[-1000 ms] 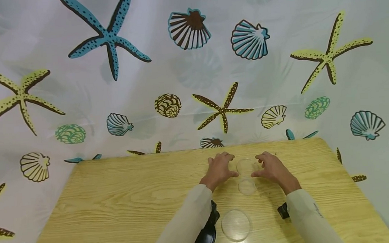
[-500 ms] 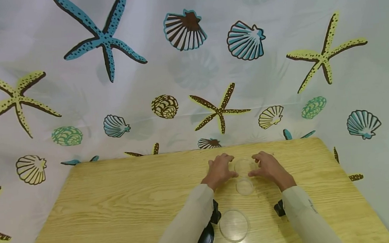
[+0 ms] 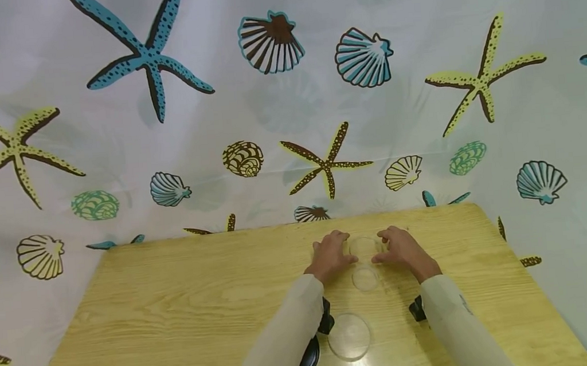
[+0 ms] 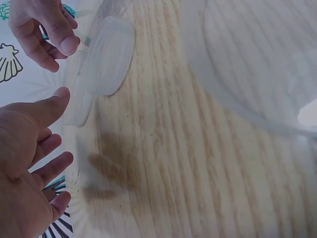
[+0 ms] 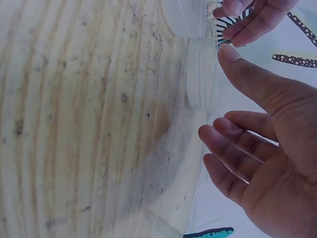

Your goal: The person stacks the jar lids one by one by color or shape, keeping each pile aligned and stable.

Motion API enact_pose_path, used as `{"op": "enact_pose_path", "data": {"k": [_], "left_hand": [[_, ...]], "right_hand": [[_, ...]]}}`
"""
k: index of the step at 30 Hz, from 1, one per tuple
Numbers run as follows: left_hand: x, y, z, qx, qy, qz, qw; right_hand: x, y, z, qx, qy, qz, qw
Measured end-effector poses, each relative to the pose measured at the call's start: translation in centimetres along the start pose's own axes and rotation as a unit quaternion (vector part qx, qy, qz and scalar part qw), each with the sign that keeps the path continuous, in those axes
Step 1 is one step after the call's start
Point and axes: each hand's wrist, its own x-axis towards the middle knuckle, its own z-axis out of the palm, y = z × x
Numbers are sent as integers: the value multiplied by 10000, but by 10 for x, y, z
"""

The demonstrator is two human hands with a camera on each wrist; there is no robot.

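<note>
A round clear container (image 3: 365, 248) stands near the table's back edge, between my two hands. My left hand (image 3: 332, 254) is at its left side, thumb and fingers spread and gently curved. My right hand (image 3: 403, 251) mirrors it at the right side. In the left wrist view, the left hand's fingers (image 4: 54, 166) hold nothing. The right wrist view shows the thumb of my right hand (image 5: 267, 144) close to the container's side (image 5: 202, 82); contact cannot be told. Just in front lies a smaller translucent disc, lid-like (image 3: 365, 279).
A larger clear round piece (image 3: 349, 337) lies nearer me on the wooden table (image 3: 179, 307). Beside it, a black round object (image 3: 307, 361) is partly hidden under my left forearm. A cloth with starfish and shells (image 3: 246, 106) hangs behind the table.
The head view has shifted slightly. My left hand has edged a little right, closer to the container, and its forearm covers more of the black object. The clear pieces stay put.
</note>
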Motion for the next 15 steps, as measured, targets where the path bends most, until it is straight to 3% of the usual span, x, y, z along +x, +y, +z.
{"op": "enact_pose_path", "data": {"k": [6,15], "left_hand": [[3,-2,5,101,-141,15,9998],[5,-4,11,137,-60,26,9999]], "right_hand": [[3,1,1,-26,57,-122,9999],[4,-1,1,135,-53,3,9999]]}}
